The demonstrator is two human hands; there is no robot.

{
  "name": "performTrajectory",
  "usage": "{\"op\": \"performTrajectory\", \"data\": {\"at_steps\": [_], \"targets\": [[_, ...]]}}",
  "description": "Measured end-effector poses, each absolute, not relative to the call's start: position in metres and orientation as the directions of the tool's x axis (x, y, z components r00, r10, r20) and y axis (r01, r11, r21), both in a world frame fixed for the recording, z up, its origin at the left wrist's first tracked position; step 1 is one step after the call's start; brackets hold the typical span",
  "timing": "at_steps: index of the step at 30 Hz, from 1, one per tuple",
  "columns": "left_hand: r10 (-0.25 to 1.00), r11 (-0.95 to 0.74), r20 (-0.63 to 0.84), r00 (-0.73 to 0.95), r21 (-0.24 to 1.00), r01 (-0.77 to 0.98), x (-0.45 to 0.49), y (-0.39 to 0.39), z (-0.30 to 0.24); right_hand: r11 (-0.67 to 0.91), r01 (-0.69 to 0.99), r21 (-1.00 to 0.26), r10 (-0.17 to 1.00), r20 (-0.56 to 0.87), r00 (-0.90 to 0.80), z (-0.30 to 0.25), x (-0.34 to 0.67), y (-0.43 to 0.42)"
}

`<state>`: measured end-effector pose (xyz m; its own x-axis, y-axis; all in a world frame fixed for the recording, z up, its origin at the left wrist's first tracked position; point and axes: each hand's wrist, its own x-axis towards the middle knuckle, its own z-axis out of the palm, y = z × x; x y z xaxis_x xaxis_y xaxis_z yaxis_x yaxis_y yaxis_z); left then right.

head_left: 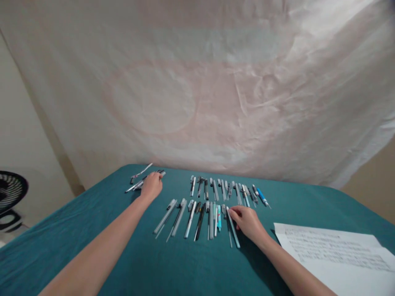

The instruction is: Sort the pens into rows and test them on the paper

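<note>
My left hand [152, 186] is at the far left of the cloth, fingers curled down on a pen in a small loose pile of pens [133, 188]; its fingertips are partly hidden. My right hand [246, 220] pinches the upper end of a pale pen barrel [233, 230], which lies slanted on the cloth at the right end of the front row. A thin refill [230, 233] lies just left of that barrel. Further left in this row are several pens taken apart, with caps, barrels and refills side by side, among them a black pen [200, 222] and a turquoise pen [219, 218].
A back row of several pens ends at the right in a blue pen [262, 197]. Written sheets of paper [333, 250] lie at the right on the green tablecloth [160, 267]. A pale sheet [197, 102] hangs behind the table. A black fan [12, 191] stands at the left.
</note>
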<state>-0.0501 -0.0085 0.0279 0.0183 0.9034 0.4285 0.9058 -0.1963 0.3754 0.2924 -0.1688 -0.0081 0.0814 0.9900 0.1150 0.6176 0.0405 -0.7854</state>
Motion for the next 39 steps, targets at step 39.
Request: {"op": "performTrajectory", "data": {"at_steps": [39], "targets": [[0.962,-0.106,0.251,0.11,-0.027,0.994,-0.068,-0.019,0.018,0.049,0.477,-0.877,0.986,0.119,0.118,-0.007,0.292,-0.184]]}}
